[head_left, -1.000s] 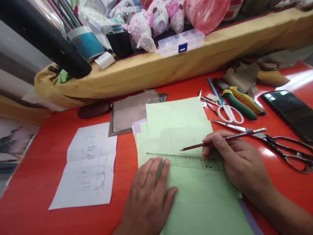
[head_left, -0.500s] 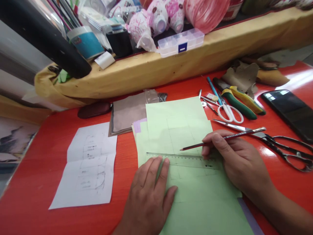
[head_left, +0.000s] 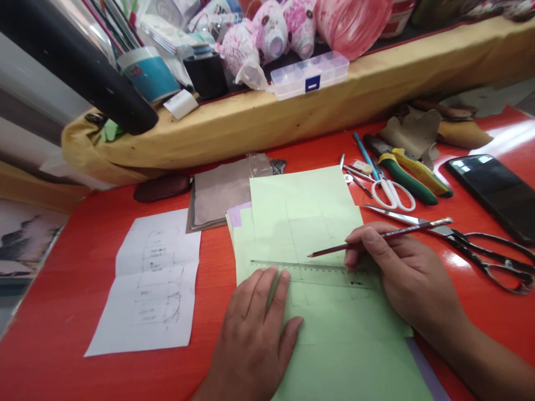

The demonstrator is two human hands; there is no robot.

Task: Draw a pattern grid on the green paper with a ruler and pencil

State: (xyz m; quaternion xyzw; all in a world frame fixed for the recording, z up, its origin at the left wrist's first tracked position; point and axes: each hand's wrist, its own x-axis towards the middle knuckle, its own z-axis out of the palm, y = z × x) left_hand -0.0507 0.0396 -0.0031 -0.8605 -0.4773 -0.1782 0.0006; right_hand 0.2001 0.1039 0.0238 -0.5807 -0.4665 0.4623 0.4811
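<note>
White paper (head_left: 125, 295) with a drawing lies at the left on the red table (head_left: 54, 334), folded across its middle, well apart from both hands. Next come brown sheets (head_left: 219, 195), beyond the left hand (head_left: 253, 326). This hand is palm down, its fingers a little spread and its thumb apart; the fingertips rest on the left part of a clear ruler (head_left: 320, 275). The ruler lies across the green paper (head_left: 301, 195), its long axis running left to right and dropping slightly toward the right end. The pencil (head_left: 403, 231) has its point just beyond the far edge of the ruler, near the middle; whether it touches the paper, I cannot tell. The right hand (head_left: 401, 267) is closed around the pencil and is nearer to the ruler's right end. Farther right are black-handled scissors (head_left: 462, 242) and a phone (head_left: 493, 192).
</note>
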